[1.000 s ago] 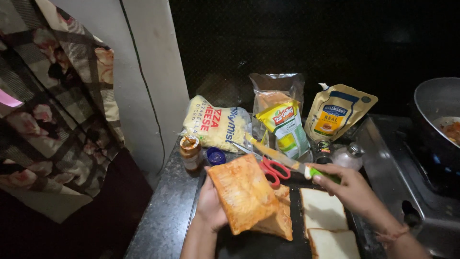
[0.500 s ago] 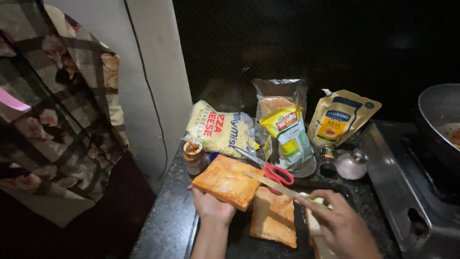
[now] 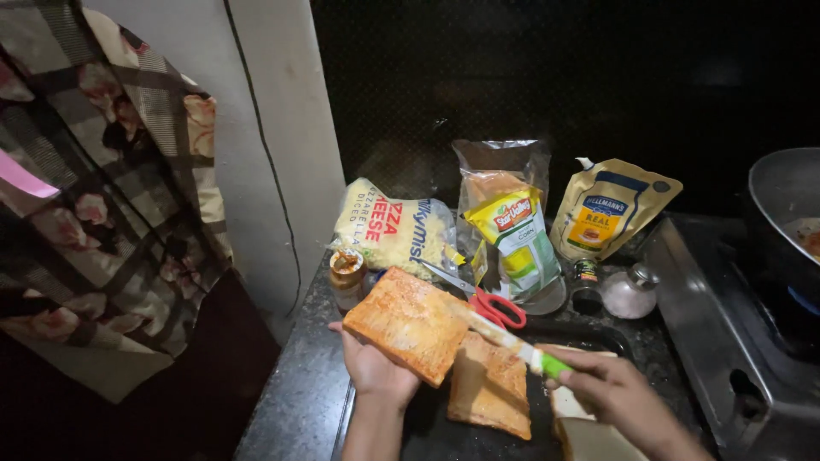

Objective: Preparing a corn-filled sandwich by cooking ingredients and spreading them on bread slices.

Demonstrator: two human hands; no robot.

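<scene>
My left hand [image 3: 374,371] holds up a slice of bread [image 3: 408,323] coated with orange-red sauce, flat on the palm. My right hand [image 3: 617,395] grips a knife [image 3: 504,335] with a green handle, and its blade rests on the held slice. A second sauce-covered slice [image 3: 489,386] lies on the black tray [image 3: 444,435] just below. Plain white bread slices [image 3: 589,435] sit under my right hand.
Behind the tray stand a small sauce jar [image 3: 347,277], a bag of shredded cheese [image 3: 395,229], a bag of corn [image 3: 518,239], a mayonnaise pouch [image 3: 610,207], red-handled scissors [image 3: 489,303] and a shaker [image 3: 629,293]. A stove [image 3: 726,341] with a pan [image 3: 786,213] is on the right. Patterned cloth [image 3: 94,188] hangs at left.
My left hand has lowered and flattened the sauced slice. My right hand has brought the knife down from the far side so its blade lies across the slice.
</scene>
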